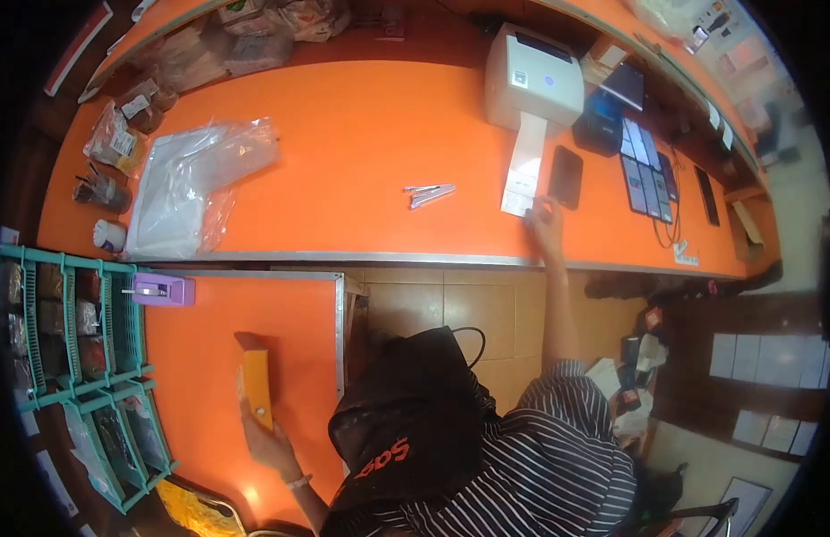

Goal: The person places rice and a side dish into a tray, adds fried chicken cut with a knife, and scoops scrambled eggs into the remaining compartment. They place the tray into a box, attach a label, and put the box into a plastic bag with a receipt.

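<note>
On the left, my left hand [267, 443] is closed around a narrow yellow-orange packet [256, 383] with a brownish end, held over the lower orange table. What kind of item it is, I cannot make out. My right hand [545, 219] reaches to the upper counter, fingers pinched at the lower end of a white label strip [525, 166]. That strip hangs from the front of a white label printer [534, 80], with small print near its end. Just beside the fingers lies a dark phone [565, 176].
A stapler [428, 194] lies mid-counter, left of the strip. Clear plastic bags [191, 183] rest at the counter's left. A purple tape dispenser [164, 290] stands near teal racks [79, 331]. More phones [646, 188] and a cable sit to the right.
</note>
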`<action>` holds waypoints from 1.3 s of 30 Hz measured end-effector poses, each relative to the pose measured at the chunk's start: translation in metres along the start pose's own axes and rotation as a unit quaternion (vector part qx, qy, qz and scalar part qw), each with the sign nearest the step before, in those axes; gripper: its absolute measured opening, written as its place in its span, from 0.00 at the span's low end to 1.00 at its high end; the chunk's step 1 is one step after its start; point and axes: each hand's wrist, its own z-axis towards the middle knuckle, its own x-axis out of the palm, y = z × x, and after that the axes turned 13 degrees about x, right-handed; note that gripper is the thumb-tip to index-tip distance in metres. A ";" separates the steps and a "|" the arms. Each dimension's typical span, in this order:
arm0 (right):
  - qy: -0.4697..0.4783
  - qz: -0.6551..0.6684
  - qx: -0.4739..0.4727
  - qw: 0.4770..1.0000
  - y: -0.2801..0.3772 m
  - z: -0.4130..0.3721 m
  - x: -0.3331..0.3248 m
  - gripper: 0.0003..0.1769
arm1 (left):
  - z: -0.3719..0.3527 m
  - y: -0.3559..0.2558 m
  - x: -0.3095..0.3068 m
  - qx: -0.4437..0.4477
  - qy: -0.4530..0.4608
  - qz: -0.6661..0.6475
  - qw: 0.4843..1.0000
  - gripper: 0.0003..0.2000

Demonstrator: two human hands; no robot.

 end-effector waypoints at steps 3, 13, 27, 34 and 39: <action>0.000 0.020 -0.003 1.000 0.009 -0.008 0.002 0.13 | -0.012 -0.008 0.045 0.038 0.047 0.060 0.996 0.29; 0.098 0.036 0.108 0.989 -0.002 0.017 -0.012 0.05 | 0.033 -0.083 0.073 0.133 -0.029 -0.143 0.980 0.31; 0.253 0.061 0.160 0.952 0.020 0.019 -0.026 0.06 | 0.177 -0.457 0.184 0.047 0.092 -0.742 0.662 0.27; 0.357 -0.006 0.194 0.914 0.030 0.054 -0.050 0.09 | 0.178 -0.453 0.158 0.093 0.128 -0.677 0.719 0.25; 0.355 -0.001 0.202 0.913 0.038 0.061 -0.049 0.10 | 0.182 -0.459 0.115 0.062 0.196 -0.666 0.717 0.25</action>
